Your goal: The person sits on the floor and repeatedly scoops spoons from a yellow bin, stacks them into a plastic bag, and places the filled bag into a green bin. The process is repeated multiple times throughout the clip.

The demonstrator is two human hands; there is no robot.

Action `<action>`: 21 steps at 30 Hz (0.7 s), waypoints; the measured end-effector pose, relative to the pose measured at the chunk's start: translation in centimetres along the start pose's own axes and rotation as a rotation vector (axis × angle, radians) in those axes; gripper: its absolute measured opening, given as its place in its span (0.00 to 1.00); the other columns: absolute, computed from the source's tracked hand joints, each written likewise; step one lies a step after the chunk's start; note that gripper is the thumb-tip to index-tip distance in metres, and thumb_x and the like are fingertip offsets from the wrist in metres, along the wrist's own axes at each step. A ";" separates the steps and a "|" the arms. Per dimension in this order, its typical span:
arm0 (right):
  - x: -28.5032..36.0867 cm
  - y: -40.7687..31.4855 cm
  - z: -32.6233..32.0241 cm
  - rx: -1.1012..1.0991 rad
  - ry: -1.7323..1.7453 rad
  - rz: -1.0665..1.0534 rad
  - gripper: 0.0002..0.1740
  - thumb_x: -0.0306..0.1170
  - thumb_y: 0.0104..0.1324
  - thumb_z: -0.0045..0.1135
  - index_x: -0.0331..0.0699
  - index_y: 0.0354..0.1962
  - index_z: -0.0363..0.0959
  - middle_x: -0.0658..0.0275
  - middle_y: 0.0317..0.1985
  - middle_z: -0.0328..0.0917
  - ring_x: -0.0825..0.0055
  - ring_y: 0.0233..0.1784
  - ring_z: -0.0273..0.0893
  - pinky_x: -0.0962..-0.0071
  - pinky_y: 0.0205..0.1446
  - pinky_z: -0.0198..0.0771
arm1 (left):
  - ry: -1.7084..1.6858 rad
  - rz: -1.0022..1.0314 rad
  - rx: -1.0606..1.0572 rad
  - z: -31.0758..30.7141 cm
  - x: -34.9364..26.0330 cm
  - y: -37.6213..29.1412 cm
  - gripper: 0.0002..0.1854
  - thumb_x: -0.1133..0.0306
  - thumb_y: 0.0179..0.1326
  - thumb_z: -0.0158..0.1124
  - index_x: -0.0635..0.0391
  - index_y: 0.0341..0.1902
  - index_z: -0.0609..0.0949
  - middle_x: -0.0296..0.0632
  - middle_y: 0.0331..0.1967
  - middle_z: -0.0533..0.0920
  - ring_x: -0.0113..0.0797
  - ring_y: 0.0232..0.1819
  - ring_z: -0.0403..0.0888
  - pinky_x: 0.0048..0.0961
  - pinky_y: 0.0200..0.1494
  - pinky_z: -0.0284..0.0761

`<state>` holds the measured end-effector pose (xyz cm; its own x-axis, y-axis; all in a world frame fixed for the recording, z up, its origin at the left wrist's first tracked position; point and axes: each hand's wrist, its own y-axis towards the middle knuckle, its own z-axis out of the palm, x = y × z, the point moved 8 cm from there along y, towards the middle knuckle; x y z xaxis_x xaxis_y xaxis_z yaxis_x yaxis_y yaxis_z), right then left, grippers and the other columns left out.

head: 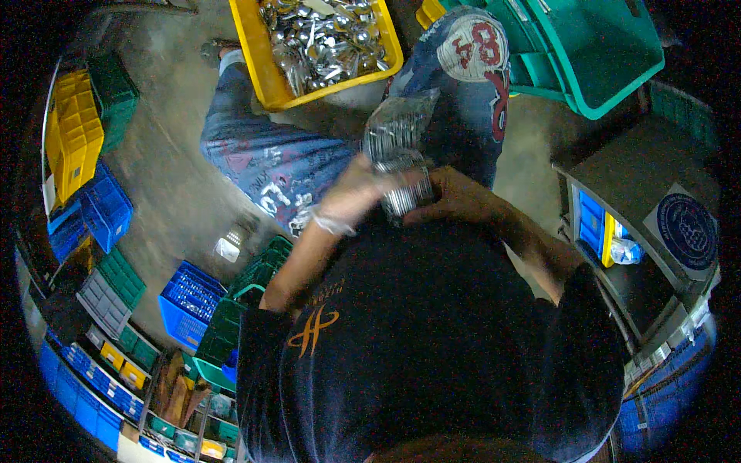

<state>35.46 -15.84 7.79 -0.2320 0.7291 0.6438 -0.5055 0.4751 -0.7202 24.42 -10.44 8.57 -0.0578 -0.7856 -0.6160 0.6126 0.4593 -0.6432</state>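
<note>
A bundle of stacked metal cutlery, probably nested spoons, is held in front of my chest, above my lap. Clear plastic film covers its far end. My left hand, blurred and with a pale band at the wrist, grips the bundle from the left. From the other side my right hand holds its near end, fingers partly hidden behind it. Beyond my hands stands a yellow plastic crate with many loose metal spoons inside.
A green plastic crate is beyond my right knee. Blue perforated basket and dark green crates stand on the floor to my left, with yellow crate farther off. At right is a dark table with shelf contents below.
</note>
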 end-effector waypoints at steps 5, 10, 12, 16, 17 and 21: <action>2.5 -2.2 -2.3 -0.109 -0.442 0.031 0.25 0.43 0.57 0.72 0.34 0.45 0.79 0.63 0.38 0.84 0.66 0.45 0.81 0.67 0.51 0.73 | 0.046 0.114 0.007 1.8 1.3 0.5 0.12 0.66 0.66 0.65 0.58 0.49 0.83 0.36 0.44 0.85 0.26 0.46 0.80 0.27 0.51 0.75; 1.6 -3.4 -6.6 -0.506 -0.365 0.131 0.26 0.48 0.59 0.68 0.36 0.46 0.79 0.61 0.41 0.84 0.67 0.41 0.82 0.68 0.48 0.75 | 0.105 0.194 0.159 3.1 0.1 0.9 0.13 0.66 0.65 0.65 0.59 0.50 0.83 0.36 0.44 0.85 0.27 0.47 0.80 0.29 0.52 0.75; 1.6 -1.2 -3.1 -0.255 0.035 -0.100 0.21 0.42 0.62 0.66 0.34 0.44 0.78 0.59 0.44 0.83 0.66 0.42 0.81 0.72 0.48 0.74 | 0.283 0.340 0.262 4.5 0.3 0.3 0.14 0.65 0.64 0.66 0.59 0.49 0.83 0.37 0.44 0.85 0.28 0.48 0.80 0.30 0.53 0.75; 1.6 -1.3 -1.7 -0.256 0.809 -0.128 0.20 0.35 0.68 0.60 0.32 0.52 0.71 0.55 0.45 0.82 0.64 0.50 0.81 0.61 0.55 0.77 | 0.340 0.217 0.411 5.3 1.2 -1.6 0.17 0.62 0.63 0.67 0.59 0.50 0.82 0.38 0.43 0.85 0.28 0.47 0.79 0.30 0.52 0.75; 2.4 -1.4 -2.1 -0.296 0.910 -0.158 0.21 0.35 0.68 0.60 0.32 0.53 0.70 0.55 0.46 0.81 0.63 0.50 0.81 0.60 0.55 0.78 | 0.366 0.115 0.394 5.1 1.7 -1.8 0.17 0.60 0.66 0.65 0.59 0.50 0.82 0.37 0.42 0.85 0.27 0.47 0.79 0.29 0.52 0.75; 4.5 -1.7 -3.9 -0.425 1.028 -0.276 0.22 0.35 0.66 0.62 0.33 0.54 0.69 0.54 0.47 0.80 0.62 0.49 0.82 0.58 0.54 0.79 | 0.462 0.095 0.261 4.9 0.3 -1.8 0.15 0.60 0.71 0.58 0.58 0.50 0.82 0.39 0.41 0.86 0.28 0.44 0.80 0.30 0.51 0.75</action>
<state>38.49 -11.47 10.89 0.7308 0.5391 0.4187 -0.0667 0.6668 -0.7422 27.16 -13.57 11.76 -0.2974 -0.4546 -0.8396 0.8044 0.3544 -0.4768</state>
